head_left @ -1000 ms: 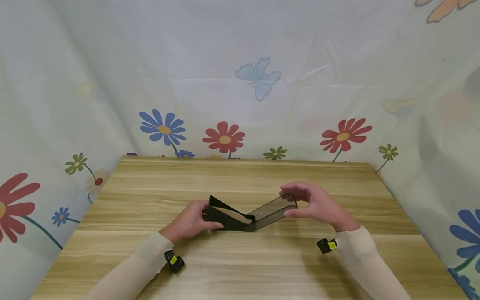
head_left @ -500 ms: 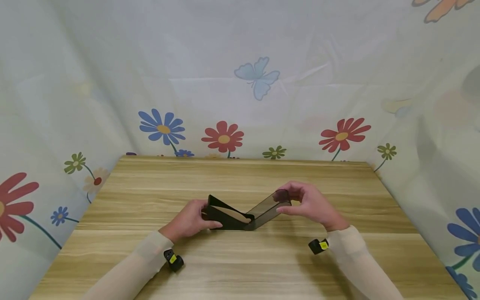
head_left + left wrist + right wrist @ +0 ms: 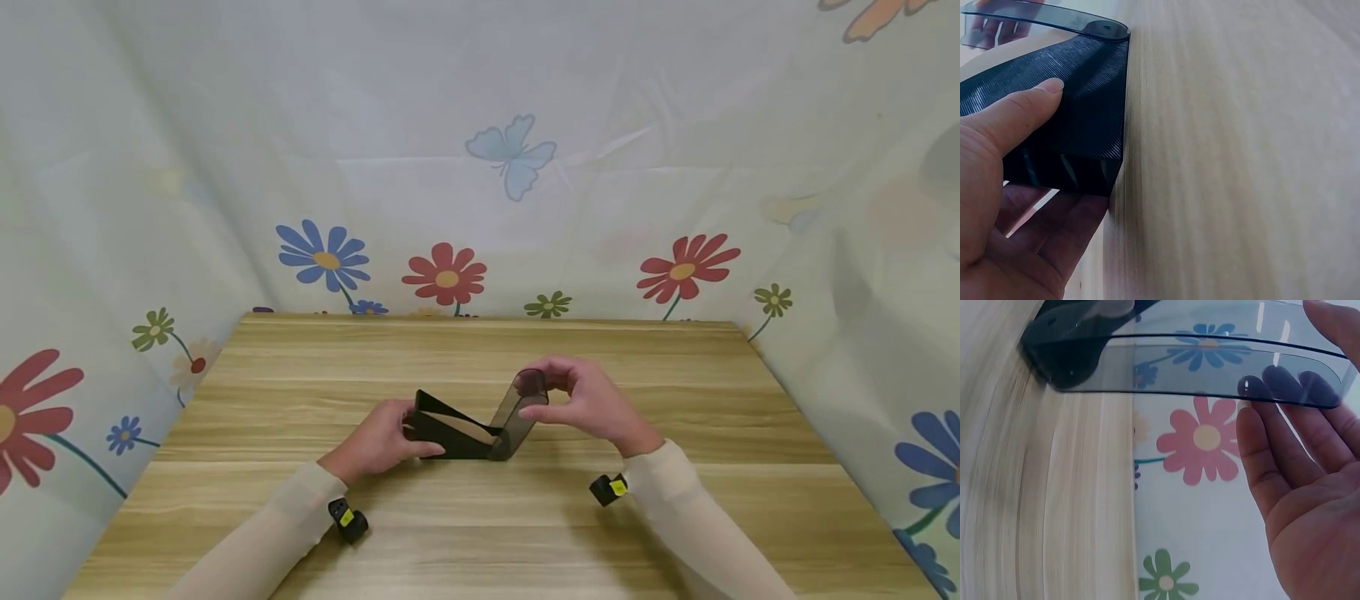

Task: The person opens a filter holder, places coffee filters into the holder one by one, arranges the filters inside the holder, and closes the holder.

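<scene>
A black ribbed box with a slanted top rests near the middle of the table, a tan surface showing inside it. Its see-through smoky lid is hinged at the right end and stands raised, tilted up to the right. My left hand grips the box's left end; in the left wrist view the thumb lies on its ribbed side and the fingers curl under the end. My right hand holds the lid's free end between thumb and fingers, its fingertips visible through the lid in the right wrist view.
The wood-grain table ends at the back against a white curtain printed with flowers and a butterfly, which also hangs along both sides. Small black wrist cameras sit on the left sleeve and the right sleeve.
My right hand has moved left and slightly up, swinging the lid from a low slant to a steeper one. The left hand and the box have stayed in place.
</scene>
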Action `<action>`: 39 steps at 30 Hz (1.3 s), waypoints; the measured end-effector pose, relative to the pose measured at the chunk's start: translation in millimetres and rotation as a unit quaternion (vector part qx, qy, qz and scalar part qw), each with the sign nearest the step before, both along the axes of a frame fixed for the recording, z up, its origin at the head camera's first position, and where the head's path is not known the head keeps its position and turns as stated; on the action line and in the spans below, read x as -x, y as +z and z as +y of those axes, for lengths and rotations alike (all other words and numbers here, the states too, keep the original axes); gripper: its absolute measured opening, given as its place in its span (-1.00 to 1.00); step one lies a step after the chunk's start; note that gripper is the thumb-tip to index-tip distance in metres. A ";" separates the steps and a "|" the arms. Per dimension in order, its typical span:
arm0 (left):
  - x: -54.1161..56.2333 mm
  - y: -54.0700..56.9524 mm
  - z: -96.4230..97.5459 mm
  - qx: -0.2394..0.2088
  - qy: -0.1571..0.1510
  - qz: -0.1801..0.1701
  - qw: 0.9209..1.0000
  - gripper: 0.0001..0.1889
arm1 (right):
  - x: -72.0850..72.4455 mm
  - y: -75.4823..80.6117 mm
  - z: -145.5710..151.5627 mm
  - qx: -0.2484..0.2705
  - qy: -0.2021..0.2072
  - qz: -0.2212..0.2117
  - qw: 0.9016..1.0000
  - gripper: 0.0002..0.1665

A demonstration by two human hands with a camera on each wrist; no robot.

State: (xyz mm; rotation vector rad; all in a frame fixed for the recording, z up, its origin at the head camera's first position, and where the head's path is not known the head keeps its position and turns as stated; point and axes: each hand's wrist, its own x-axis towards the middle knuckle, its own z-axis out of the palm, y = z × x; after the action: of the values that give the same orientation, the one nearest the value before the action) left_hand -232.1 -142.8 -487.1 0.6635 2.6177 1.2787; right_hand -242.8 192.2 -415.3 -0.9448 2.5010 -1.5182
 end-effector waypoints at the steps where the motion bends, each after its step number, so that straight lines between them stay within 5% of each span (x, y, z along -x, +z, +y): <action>1: 0.1 0.0 0.0 -0.001 0.000 -0.001 1.000 -0.61 | 0.3 -0.2 -2.1 0.000 0.001 0.001 1.000 -0.53; 39: 0.4 2.7 -0.1 -0.002 -0.011 0.015 1.000 -0.64 | 7.8 -14.0 -64.7 -0.039 0.066 0.001 0.997 -0.48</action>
State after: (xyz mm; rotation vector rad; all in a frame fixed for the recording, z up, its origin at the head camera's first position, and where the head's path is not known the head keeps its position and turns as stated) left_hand -232.5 -142.9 -484.4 0.7167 2.6243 1.2766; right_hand -250.6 127.5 -429.3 -1.0768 2.4253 -1.3701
